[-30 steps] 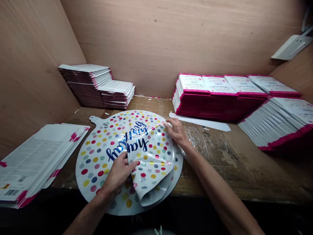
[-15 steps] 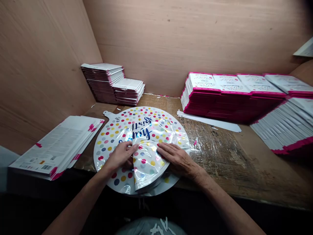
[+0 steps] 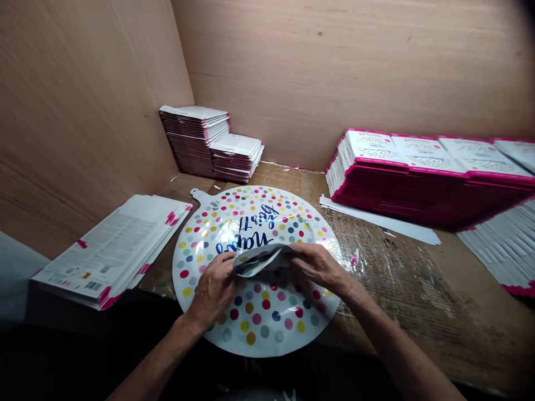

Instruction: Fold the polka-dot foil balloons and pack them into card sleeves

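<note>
A flat round foil balloon [image 3: 267, 320] with coloured dots and blue lettering lies at the table's front edge, its tab pointing to the far left. On top of it, a partly folded foil balloon [image 3: 259, 260] is raised and curved, its grey underside showing. My left hand [image 3: 215, 287] is closed on the left end of this fold. At the right end, my right hand [image 3: 315, 264] grips the fold between thumb and fingers. Some fingertips of both hands are hidden behind or under the foil. How many layers lie beneath cannot be made out.
Printed white cards [image 3: 108, 245] are stacked at the left. Folded white and pink packs [image 3: 200, 142] stand in the back left corner. Long rows of pink-edged packs [image 3: 401, 172] line the right, behind a white strip [image 3: 380, 220]. Wooden panels [image 3: 326, 72] enclose the table.
The folded part has been lifted and turned, so its dotted face no longer shows and a grey edge stands up. Both hands now grip its ends. The view has shifted left.
</note>
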Demonstrator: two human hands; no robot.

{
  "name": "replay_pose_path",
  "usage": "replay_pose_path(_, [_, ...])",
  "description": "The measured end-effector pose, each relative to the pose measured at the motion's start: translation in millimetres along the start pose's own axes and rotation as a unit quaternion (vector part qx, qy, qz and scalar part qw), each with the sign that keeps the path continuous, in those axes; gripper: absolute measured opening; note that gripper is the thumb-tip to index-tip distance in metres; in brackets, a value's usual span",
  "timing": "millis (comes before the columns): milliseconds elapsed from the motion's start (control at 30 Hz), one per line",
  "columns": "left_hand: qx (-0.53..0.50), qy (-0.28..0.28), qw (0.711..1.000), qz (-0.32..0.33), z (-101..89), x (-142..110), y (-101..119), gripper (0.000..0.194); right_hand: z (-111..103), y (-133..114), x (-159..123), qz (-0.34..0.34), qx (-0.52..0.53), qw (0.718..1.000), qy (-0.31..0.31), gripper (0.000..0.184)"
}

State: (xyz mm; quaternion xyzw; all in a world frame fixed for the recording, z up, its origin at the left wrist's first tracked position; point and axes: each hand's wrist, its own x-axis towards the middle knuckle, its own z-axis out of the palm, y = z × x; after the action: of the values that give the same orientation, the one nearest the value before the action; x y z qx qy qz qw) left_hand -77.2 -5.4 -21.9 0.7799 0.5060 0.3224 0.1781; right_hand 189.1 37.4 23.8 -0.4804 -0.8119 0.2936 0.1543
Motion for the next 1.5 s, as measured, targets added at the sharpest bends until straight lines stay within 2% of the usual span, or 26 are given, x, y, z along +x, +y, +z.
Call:
replay_pose_path(67, [0.003, 0.052, 0.995, -0.08, 5.8, 3.2, 3.1, 0.025, 16.2, 4.1, 5.2, 0.075, -0.008, 0.994, 0.082, 0.035])
replay_pose_path(133, [0.041, 0.069, 0.982, -0.17, 8.7, 10.1, 6.6, 0.024, 29.0, 5.3, 11.8, 0.143, -0.074, 0.98, 0.121, 0.042])
replay_pose_path(233, [0.084, 0.013, 0.96, -0.267, 4.9, 26.9, 12.2, 0.043, 36.5, 1.4, 24.4, 0.201, -0.207, 0.95, 0.122, 0.038])
replay_pose_path(300, [0.091, -0.04, 0.952, -0.291, -1.4, 38.6, 14.9, 0.052, 36.4, -1.7, 32.1, 0.233, -0.253, 0.933, 0.107, 0.036])
replay_pose_path(367, [0.089, -0.071, 0.948, -0.296, -7.1, 47.4, 15.6, 0.054, 35.4, -2.2, 37.6, 0.253, -0.258, 0.928, 0.094, 0.036])
replay_pose_path(500, [0.072, -0.073, 0.95, -0.295, -7.8, 55.6, 12.6, 0.053, 32.4, 4.1, 42.0, 0.251, -0.244, 0.933, 0.086, 0.037])
replay_pose_path(600, [0.121, -0.057, 0.94, -0.314, 0.7, 58.7, 10.9, 0.043, 31.3, 3.2, 38.3, 0.253, -0.241, 0.933, 0.085, 0.038])
replay_pose_path(667, [0.158, -0.044, 0.933, -0.32, 7.0, 61.2, 10.0, 0.038, 36.1, -6.0, 33.4, 0.222, -0.259, 0.931, 0.126, 0.032])
replay_pose_path(700, [0.166, -0.037, 0.931, -0.322, 9.5, 62.8, 9.2, 0.037, 41.2, -13.3, 31.4, 0.176, -0.275, 0.932, 0.16, 0.03])
replay_pose_path(767, [0.162, -0.024, 0.93, -0.33, 12.0, 66.3, 6.7, 0.037, 57.2, -31.4, 31.4, 0.042, -0.312, 0.925, 0.212, 0.041])
replay_pose_path(833, [0.14, -0.019, 0.928, -0.344, 10.7, 69.3, 3.8, 0.037, 77.5, -49.6, 38.6, -0.058, -0.338, 0.918, 0.2, 0.04])
replay_pose_path(900, [0.118, -0.023, 0.93, -0.349, 5.4, 69.2, 2.3, 0.038, 94.7, -61.8, 50.2, -0.073, -0.354, 0.92, 0.151, 0.029])
replay_pose_path(967, [0.129, -0.027, 0.93, -0.343, -3.8, 64.3, 3.6, 0.041, 102.0, -64.2, 57.6, -0.068, -0.363, 0.922, 0.114, 0.028])
replay_pose_path(1033, [0.178, 0.008, 0.936, -0.303, -15.0, 55.4, 7.6, 0.044, 97.1, -57.6, 52.4, -0.091, -0.362, 0.922, 0.101, 0.03])
replay_pose_path(1067, [0.196, 0.037, 0.948, -0.247, -20.2, 50.7, 10.1, 0.042, 90.8, -52.2, 44.5, -0.117, -0.355, 0.923, 0.094, 0.031])
replay_pose_path(1133, [0.187, 0.053, 0.979, -0.056, -27.3, 44.1, 14.0, 0.032, 73.8, -40.3, 21.1, -0.189, -0.329, 0.923, 0.062, 0.034])
replay_pose_path(1167, [0.162, 0.024, 0.985, 0.057, -28.7, 43.2, 14.9, 0.032, 64.8, -34.4, 7.9, -0.225, -0.312, 0.922, 0.04, 0.036])
replay_pose_path(1200, [0.135, -0.025, 0.978, 0.156, -28.4, 43.9, 14.7, 0.037, 56.5, -28.7, -4.8, -0.256, -0.295, 0.921, 0.016, 0.038])
replay_pose_path(1233, [0.115, -0.087, 0.964, 0.223, -27.0, 45.9, 13.4, 0.044, 49.4, -23.1, -16.1, -0.278, -0.279, 0.919, -0.005, 0.039])
replay_pose_path(1267, [0.104, -0.148, 0.951, 0.251, -24.8, 48.7, 11.2, 0.05, 43.8, -17.4, -25.6, -0.293, -0.264, 0.919, -0.021, 0.039])
replay_pose_path(1300, [0.098, -0.196, 0.944, 0.248, -22.4, 51.7, 8.3, 0.053, 39.9, -11.8, -32.8, -0.3, -0.247, 0.921, -0.028, 0.038])
replay_pose_path(1367, [0.078, -0.249, 0.948, 0.183, -18.7, 55.9, 2.4, 0.053, 35.7, -0.9, -39.7, -0.285, -0.185, 0.94, -0.022, 0.038])
replay_pose_path(1433, [0.024, -0.262, 0.96, 0.096, -17.3, 56.4, -1.0, 0.048, 33.9, 8.0, -36.7, -0.226, -0.089, 0.97, 0.015, 0.038])
replay_pose_path(1500, [-0.034, -0.234, 0.972, 0.0, -15.9, 53.9, -0.1, 0.042, 32.3, 12.7, -24.6, -0.134, -0.016, 0.988, 0.074, 0.034])
